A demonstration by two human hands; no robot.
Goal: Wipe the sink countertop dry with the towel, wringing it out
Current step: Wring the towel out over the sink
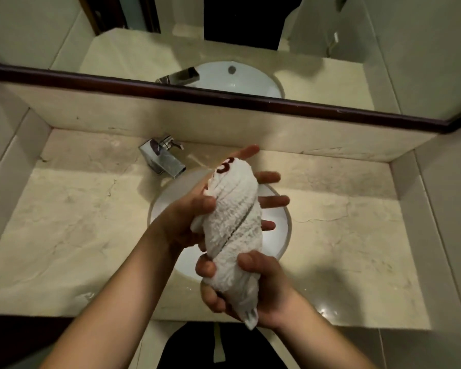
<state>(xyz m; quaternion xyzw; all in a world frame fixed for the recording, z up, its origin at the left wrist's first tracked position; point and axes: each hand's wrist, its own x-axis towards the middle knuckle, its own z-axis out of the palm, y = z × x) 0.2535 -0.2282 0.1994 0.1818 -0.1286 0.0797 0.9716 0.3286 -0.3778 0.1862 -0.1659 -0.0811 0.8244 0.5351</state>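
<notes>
Right hand (253,286) sits lowest and closest, fingers and thumb curled tight round the near end of the towel (233,225); a short tail of cloth pokes out below the palm. Left hand (186,222) takes the far half. Its thumb presses the top of the roll while the four fingers reach under and show on the other side, straight and fanned apart rather than clamped. That looks like a regrip partway through a twist, though a judgement only.

Towel is white terry, wound into a thick rope with a dark seam line spiralling along it, which marks how far it is already twisted. It runs from the right palm up and away past the left fingertips, held in the air and touching nothing else.

Basin (280,222) lies directly beneath both hands, so squeezed water falls into the bowl and not back onto the counter (72,222). Opposed grips at the two ends suit wringing: one hand anchors, the other turns.

Writing: dark red mark on the far end of the towel, just behind the left fingertips. It reads like a "3", possibly part of a longer logo folded out of sight.

Tap (163,158) stands beyond the left thumb, at the basin's far rim. Glossy wet patches show on the counter beside the right wrist, near the front edge, so wiping is not finished. Mirror (224,49) behind repeats basin and tap.
</notes>
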